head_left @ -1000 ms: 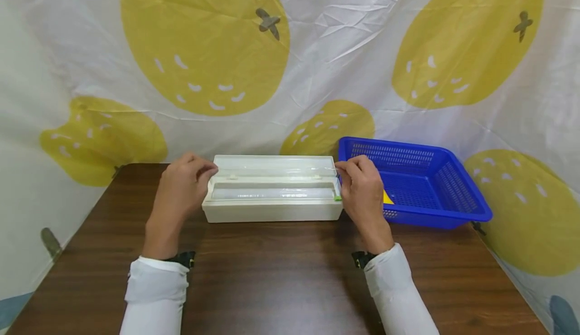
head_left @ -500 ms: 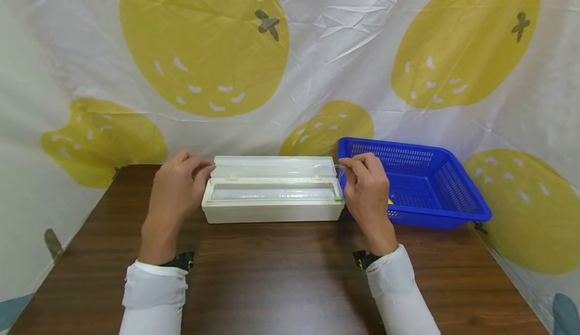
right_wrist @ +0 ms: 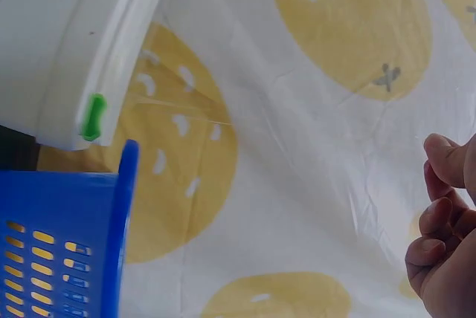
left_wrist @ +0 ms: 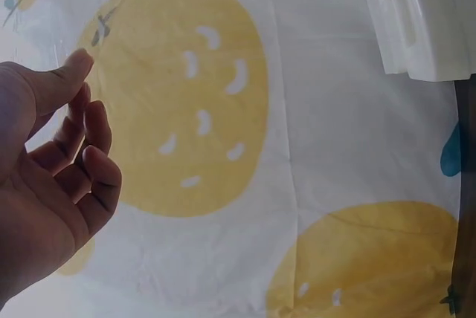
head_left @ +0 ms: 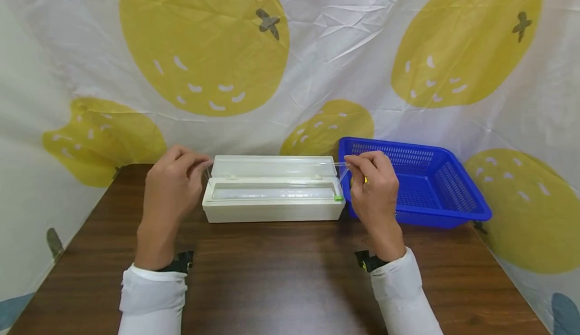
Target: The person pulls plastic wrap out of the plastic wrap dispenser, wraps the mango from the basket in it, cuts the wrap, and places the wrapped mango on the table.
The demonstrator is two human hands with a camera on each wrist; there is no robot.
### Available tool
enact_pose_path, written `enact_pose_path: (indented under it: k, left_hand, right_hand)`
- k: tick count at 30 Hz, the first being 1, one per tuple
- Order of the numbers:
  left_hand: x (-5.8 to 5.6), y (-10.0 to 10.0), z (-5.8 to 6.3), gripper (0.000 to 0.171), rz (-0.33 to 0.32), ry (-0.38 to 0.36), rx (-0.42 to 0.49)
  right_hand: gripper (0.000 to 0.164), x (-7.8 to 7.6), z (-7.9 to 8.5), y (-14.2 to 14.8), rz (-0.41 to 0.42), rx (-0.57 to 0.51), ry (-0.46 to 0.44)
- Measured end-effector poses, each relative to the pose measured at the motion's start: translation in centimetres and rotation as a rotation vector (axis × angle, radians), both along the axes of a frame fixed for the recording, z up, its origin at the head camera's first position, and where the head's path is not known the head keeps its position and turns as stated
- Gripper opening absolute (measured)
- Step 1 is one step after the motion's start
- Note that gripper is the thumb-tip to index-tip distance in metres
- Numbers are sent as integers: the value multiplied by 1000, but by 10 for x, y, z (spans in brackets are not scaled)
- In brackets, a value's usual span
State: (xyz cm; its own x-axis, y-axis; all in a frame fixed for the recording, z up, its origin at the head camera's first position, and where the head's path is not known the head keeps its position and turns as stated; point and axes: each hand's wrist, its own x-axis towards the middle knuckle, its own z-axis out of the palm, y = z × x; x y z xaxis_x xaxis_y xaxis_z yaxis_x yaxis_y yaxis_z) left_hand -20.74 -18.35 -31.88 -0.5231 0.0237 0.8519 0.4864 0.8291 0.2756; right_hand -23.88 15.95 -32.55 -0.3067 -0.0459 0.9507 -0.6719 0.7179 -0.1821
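Observation:
In the head view a white cling film dispenser (head_left: 272, 213) lies lengthwise on the table, its lid (head_left: 294, 172) tipped back. A roll of film (head_left: 272, 194) shows through the window, and a green slider (head_left: 338, 198) sits at the right end. Clear cling film (head_left: 343, 170) stretches across above the box between both hands. My left hand (head_left: 168, 191) pinches its left corner between thumb and forefinger, just beyond the box's left end. My right hand (head_left: 377, 191) pinches the right corner in front of the basket. The right wrist view shows the sheet as faint, shiny creases.
A blue perforated basket (head_left: 441, 219) stands right beside the dispenser's right end, with a small yellow item (head_left: 365, 180) partly hidden behind my right hand. Behind the brown wooden table (head_left: 281, 284) hangs a white curtain (head_left: 312, 73) printed with yellow fruit.
Both hands have moved apart and slightly up, the left one leftward and the right one rightward. The film between them now rises higher over the dispenser, which has stayed put.

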Motion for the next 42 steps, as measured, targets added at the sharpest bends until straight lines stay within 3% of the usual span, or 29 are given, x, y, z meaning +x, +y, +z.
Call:
enact_pose_path:
  k: [13,29,42]
  left_hand:
    - [17,4,14,9,8,64,20]
    - [20,5,29,7,-31,152,62]
    - [23,14,35,8,-58,330,130]
  right_hand:
    - [13,13,9,1,13,-52,37]
    - [15,23,24,-6,-41,-133,80]
    - [12,34,33,-9,-79,-211,175]
